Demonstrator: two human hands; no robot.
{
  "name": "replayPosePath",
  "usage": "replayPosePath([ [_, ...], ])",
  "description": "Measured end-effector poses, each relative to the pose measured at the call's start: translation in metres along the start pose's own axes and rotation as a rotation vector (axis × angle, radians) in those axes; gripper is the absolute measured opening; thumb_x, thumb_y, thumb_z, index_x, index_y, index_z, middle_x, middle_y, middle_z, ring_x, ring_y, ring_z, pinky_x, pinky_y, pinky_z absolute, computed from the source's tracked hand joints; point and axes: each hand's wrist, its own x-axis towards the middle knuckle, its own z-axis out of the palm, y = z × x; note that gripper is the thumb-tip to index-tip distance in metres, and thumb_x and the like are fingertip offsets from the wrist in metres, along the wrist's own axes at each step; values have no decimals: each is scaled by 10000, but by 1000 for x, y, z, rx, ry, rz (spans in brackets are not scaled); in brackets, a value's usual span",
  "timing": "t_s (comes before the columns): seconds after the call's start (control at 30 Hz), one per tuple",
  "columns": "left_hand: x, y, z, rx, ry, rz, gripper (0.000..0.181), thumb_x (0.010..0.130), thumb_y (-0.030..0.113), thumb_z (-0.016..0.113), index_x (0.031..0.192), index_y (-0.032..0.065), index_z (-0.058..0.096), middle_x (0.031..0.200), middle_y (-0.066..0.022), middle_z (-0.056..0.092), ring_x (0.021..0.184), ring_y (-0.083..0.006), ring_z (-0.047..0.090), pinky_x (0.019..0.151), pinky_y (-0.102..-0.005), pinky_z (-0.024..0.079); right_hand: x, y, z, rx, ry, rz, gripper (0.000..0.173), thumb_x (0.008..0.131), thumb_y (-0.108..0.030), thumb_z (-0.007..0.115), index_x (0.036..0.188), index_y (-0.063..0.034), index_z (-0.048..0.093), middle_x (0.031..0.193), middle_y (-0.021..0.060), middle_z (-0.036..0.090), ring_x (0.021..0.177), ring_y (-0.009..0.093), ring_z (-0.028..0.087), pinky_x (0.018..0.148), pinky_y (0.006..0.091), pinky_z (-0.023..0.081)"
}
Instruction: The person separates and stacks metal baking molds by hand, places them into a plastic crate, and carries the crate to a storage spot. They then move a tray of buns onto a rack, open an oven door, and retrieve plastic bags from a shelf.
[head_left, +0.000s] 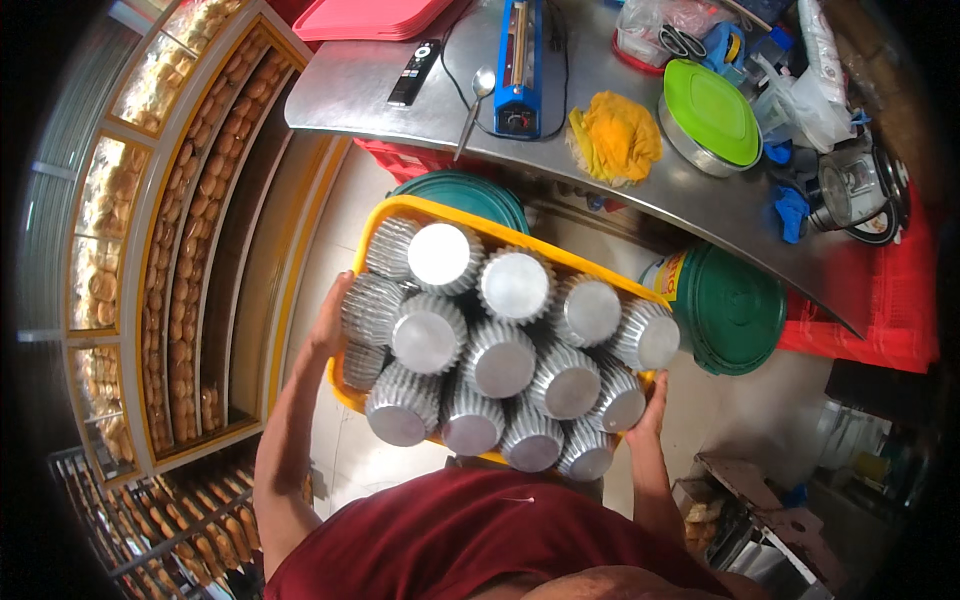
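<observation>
A yellow plastic crate (480, 217) is held in front of my body, over the tiled floor. Stacks of fluted metal baking molds (500, 360) fill it, most with their flat round bases facing up; a few at the left lie on their sides. My left hand (330, 315) grips the crate's left end, its fingers partly hidden behind the wall. At the right end my right hand (649, 412) holds the rim, close beside the molds. The crate's near wall is mostly covered by the molds.
Ahead stands a steel table (465, 67) bearing a blue bag sealer (517, 75), a spoon (472, 105), a remote control (415, 73), a yellow cloth (616, 139) and a green-lidded container (711, 112). Green-lidded buckets (739, 307) stand below. Bread shelves (217, 225) line the left.
</observation>
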Motion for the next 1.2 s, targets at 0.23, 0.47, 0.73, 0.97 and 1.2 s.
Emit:
replayPosePath([
  [0.23,8,16,9,35,-181,49,373,1013,391,435,1175,55,445,1063,-63,547,998,-124,555,878,-313,479,5,0,12,-45,97,-201,690,911,-566,531,1397,-82,446,1342,68,504,1196,229,508,1002,368,419],
  [0.47,30,-2,-5,-78,-239,3,351,1007,326,399,1220,48,423,1148,-122,560,1051,-202,579,925,-369,480,-24,-13,22,-78,110,-305,641,929,-547,524,1352,-65,488,1260,61,551,1126,206,537,975,346,429],
  [0.73,88,-94,-20,-135,-307,-248,462,999,430,404,1178,35,565,1038,-68,654,945,-178,633,879,-321,503,-86,-38,20,-236,326,-396,686,943,-560,510,1369,-23,478,1300,72,549,1126,211,571,941,329,473],
  [0.97,106,-207,-7,-272,-147,-363,499,955,468,443,1217,59,556,1065,-78,639,971,-209,611,894,-364,486,-2,-39,-56,-451,357,-308,671,957,-557,489,1383,-39,476,1310,68,545,1166,185,534,995,331,420],
  [1.2,94,-275,-27,-278,35,-405,427,961,434,450,1182,82,549,1081,-57,605,1051,-199,564,936,-358,445,65,-31,-32,-870,432,-133,718,896,-606,521,1204,34,622,1121,118,638,976,193,600,861,326,474],
])
